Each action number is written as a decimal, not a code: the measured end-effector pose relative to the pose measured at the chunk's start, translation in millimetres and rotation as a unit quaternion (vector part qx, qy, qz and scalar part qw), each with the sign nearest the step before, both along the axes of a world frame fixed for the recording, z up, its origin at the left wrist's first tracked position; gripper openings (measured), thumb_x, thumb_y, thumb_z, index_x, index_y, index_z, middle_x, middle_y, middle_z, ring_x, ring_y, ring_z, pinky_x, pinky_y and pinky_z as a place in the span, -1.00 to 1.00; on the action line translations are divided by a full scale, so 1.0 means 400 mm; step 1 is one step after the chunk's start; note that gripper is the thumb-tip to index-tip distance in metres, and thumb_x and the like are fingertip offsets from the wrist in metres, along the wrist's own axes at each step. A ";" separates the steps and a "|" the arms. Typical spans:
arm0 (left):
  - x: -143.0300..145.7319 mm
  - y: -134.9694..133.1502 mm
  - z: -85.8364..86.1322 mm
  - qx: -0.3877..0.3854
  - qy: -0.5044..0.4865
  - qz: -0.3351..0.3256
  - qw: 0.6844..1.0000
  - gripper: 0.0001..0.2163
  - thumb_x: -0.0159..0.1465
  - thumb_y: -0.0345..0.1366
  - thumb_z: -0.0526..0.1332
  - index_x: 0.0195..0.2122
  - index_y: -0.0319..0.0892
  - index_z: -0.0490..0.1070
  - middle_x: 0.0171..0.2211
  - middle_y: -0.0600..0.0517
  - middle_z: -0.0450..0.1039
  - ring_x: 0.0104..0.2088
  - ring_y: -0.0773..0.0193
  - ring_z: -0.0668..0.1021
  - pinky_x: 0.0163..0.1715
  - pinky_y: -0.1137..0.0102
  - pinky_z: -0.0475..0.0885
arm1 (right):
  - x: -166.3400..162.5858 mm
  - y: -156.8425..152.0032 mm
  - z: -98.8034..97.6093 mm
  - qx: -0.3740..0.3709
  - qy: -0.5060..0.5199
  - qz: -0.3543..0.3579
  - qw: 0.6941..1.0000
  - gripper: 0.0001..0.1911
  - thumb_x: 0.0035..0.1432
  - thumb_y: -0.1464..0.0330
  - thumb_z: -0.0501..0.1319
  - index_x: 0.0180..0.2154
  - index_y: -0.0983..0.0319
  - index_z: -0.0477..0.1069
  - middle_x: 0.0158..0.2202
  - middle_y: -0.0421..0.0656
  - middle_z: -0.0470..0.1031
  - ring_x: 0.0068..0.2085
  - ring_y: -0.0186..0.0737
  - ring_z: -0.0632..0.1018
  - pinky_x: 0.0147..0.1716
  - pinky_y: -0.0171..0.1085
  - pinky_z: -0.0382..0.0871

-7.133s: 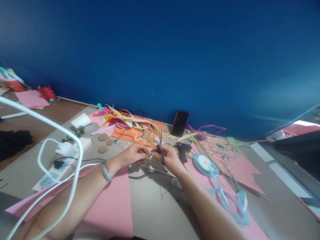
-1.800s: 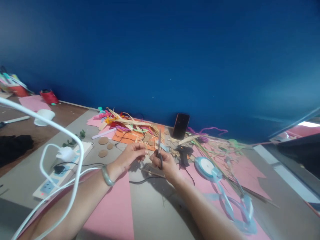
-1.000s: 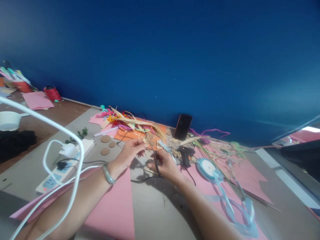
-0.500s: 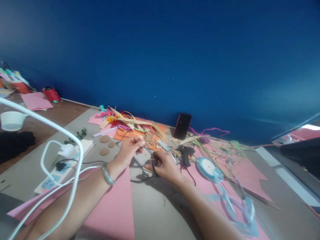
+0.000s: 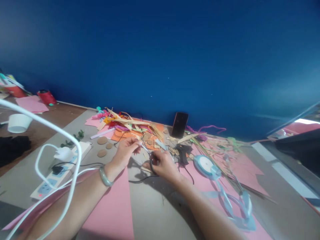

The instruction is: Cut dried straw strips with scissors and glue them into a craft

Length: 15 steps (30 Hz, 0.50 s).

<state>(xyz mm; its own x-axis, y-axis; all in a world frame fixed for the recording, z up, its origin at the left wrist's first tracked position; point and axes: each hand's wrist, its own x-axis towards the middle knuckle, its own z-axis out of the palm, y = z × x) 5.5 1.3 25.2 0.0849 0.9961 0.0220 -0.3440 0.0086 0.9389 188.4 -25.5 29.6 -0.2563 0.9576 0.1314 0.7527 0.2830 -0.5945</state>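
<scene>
Scissors (image 5: 146, 148) between two hands
Right hand (image 5: 162, 164) curls around the handles (image 5: 151, 164); left hand (image 5: 126, 151) presses fingertips together at blade tips. Behind them, orange paper (image 5: 130, 134), marks unreadable.

No lettering can be read. Just beyond the fingers (image 5: 134, 144), the orange sheet (image 5: 129, 134) bears pale marks too blurred to decipher.

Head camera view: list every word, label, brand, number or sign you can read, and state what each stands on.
No text can be read.
Orange sheet: pale marks, too blurred to tell if they are lettering.
Power strip: any markings are too small to read.
Scissors: no brand can be made out.
Phone: dark screen, no legible text.
</scene>
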 end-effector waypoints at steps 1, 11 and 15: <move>0.001 0.000 0.001 -0.003 -0.002 0.003 1.000 -0.85 0.03 -0.30 0.31 -0.52 -0.21 0.35 -0.67 0.14 0.35 -0.64 0.44 0.37 -0.60 0.52 0.21 | 0.000 0.000 0.000 0.003 0.000 -0.003 1.000 -0.62 -0.09 0.10 0.37 -0.58 0.21 0.29 -0.65 -0.29 0.34 -0.56 -0.36 0.27 -0.43 -0.35 0.14; 0.004 0.000 0.006 -0.013 0.004 0.014 1.000 -0.88 0.01 -0.32 0.30 -0.54 -0.20 0.36 -0.68 0.13 0.35 -0.65 0.44 0.37 -0.61 0.51 0.21 | -0.003 -0.003 0.000 -0.001 0.005 -0.013 1.000 -0.60 -0.09 0.10 0.37 -0.60 0.20 0.25 -0.68 -0.30 0.29 -0.56 -0.36 0.24 -0.46 -0.36 0.13; 0.004 0.002 -0.001 -0.013 0.006 0.013 1.000 -0.89 0.02 -0.33 0.30 -0.54 -0.20 0.37 -0.67 0.13 0.35 -0.65 0.44 0.37 -0.60 0.50 0.22 | -0.001 0.002 -0.004 0.009 0.009 -0.003 1.000 -0.55 -0.08 0.11 0.36 -0.63 0.20 0.18 -0.69 -0.31 0.24 -0.57 -0.38 0.21 -0.48 -0.36 0.10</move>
<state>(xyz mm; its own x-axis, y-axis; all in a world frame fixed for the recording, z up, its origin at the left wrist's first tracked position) 7.0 2.2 24.9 0.0599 0.9982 -0.0053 -0.3335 0.0250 0.9424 188.2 -24.8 27.9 -0.2480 0.9565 0.1536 0.7433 0.2895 -0.6031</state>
